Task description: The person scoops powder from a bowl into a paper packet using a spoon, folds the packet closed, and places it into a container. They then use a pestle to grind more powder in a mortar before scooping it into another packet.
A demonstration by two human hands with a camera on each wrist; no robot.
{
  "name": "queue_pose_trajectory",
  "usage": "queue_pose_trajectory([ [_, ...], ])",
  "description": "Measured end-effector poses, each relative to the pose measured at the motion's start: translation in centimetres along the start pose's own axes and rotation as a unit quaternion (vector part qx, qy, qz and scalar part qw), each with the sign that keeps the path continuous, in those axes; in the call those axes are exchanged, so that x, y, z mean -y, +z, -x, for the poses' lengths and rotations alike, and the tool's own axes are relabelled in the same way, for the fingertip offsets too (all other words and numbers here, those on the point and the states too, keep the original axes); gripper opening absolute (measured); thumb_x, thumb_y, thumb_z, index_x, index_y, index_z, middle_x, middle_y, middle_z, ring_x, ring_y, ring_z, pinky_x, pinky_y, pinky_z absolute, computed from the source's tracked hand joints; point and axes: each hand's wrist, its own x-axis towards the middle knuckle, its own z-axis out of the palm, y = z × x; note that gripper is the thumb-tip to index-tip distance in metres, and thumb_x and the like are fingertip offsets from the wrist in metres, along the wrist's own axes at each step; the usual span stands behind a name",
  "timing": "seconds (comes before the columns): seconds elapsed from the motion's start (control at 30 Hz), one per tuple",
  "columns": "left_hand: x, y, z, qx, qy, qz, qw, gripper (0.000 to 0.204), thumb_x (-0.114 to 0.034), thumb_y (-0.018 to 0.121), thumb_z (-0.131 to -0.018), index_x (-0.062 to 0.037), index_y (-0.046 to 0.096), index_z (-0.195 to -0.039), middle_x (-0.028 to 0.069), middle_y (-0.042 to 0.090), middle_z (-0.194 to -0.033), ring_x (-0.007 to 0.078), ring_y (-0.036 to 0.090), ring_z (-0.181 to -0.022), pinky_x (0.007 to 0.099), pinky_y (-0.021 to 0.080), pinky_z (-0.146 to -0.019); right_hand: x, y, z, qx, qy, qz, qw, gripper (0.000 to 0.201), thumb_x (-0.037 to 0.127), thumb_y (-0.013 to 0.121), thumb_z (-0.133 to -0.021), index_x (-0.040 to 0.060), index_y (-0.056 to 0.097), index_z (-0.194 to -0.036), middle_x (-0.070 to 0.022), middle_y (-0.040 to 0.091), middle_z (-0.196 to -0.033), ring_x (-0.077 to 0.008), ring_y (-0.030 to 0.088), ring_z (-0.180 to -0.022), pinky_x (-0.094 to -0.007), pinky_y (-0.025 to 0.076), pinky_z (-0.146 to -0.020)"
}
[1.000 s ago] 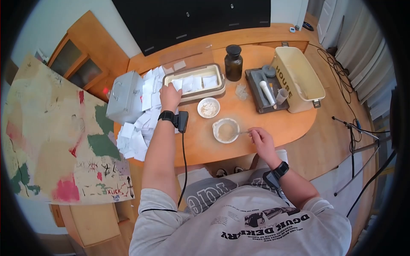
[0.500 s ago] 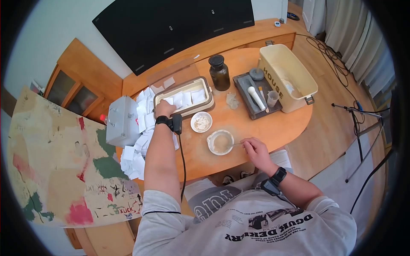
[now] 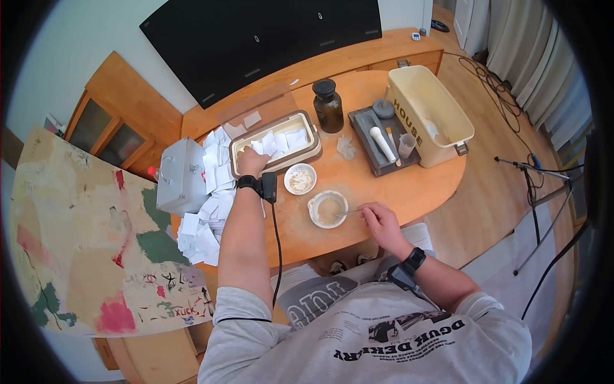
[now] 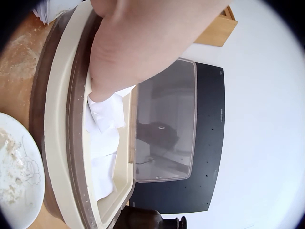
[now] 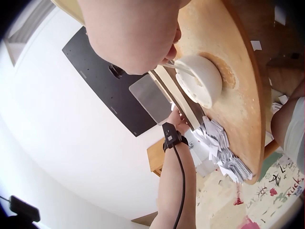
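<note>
Left hand (image 3: pixel 252 162) inside a cream, brown-rimmed box (image 3: pixel 293 159), beside white paper pieces (image 3: pixel 296 138), finger grip impossible to tell, right hand (image 3: pixel 382 226) pinching a thin-handled utensil (image 3: pixel 352 212), its end in a white bowl (image 5: pixel 210 78).

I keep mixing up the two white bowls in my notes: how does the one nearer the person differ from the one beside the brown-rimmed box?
The nearer bowl has a utensil in it, held by the right hand; the farther bowl has none showing. The nearer bowl's contents look mostly beige; the farther bowl's are patchy white and tan. Both bowls are white and stand upright on the table.
</note>
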Motion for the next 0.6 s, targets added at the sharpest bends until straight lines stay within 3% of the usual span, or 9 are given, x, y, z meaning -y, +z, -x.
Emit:
queue_pose_trajectory([
  [0.17, -0.3, -0.4, 0.5, -0.005, -0.020, 0.055, 0.998, 0.068, -0.027, 0.079, -0.071, -0.0034, 0.051, -0.129, 0.0233, 0.057, -0.129, 0.0399, 0.056, -0.123, 0.0489, 0.048, -0.101, -1.0, 0.0, 0.1, -0.018, -0.045, 0.021, 0.999, 0.018, 0.011, 0.055, -0.101, -0.0007, 0.068, -0.107, -0.0088, 0.063, -0.084, -0.0155, 0.059, -0.070, -0.0287, 0.049, -0.068],
  [0.23, -0.2, -0.1, 0.7, -0.066, 0.016, 0.034, 0.997, 0.069, -0.028, 0.078, -0.069, 0.0014, 0.050, -0.125, 0.0296, 0.061, -0.121, 0.0432, 0.061, -0.115, 0.0483, 0.051, -0.097, -0.1, 0.0, 0.1, -0.008, -0.022, 0.014, 1.000, 0.018, 0.011, 0.055, -0.101, -0.0004, 0.068, -0.108, -0.0081, 0.063, -0.085, -0.0142, 0.059, -0.069, -0.0278, 0.049, -0.067],
  [0.47, 1.1, 1.1, 0.2, -0.111, 0.068, 0.122, 0.984, 0.052, -0.012, 0.073, -0.073, 0.0004, 0.050, -0.118, 0.0308, 0.057, -0.116, 0.0471, 0.059, -0.110, 0.0502, 0.049, -0.095, 0.0, 0.1, 0.4, -0.011, -0.001, -0.004, 1.000, 0.018, 0.011, 0.055, -0.102, -0.0007, 0.068, -0.108, -0.0069, 0.065, -0.087, -0.0117, 0.059, -0.070, -0.0260, 0.049, -0.066],
  [0.6, 1.7, 0.0, 0.8, -0.194, 0.144, 0.204, 0.949, 0.048, -0.010, 0.074, -0.073, 0.0027, 0.052, -0.114, 0.0263, 0.059, -0.108, 0.0429, 0.058, -0.103, 0.0476, 0.049, -0.091, -0.4, 0.2, 0.2, -0.016, 0.006, -0.027, 0.999, 0.019, 0.011, 0.054, -0.103, -0.0009, 0.067, -0.109, -0.0061, 0.065, -0.086, -0.0110, 0.059, -0.071, -0.0250, 0.049, -0.066],
])
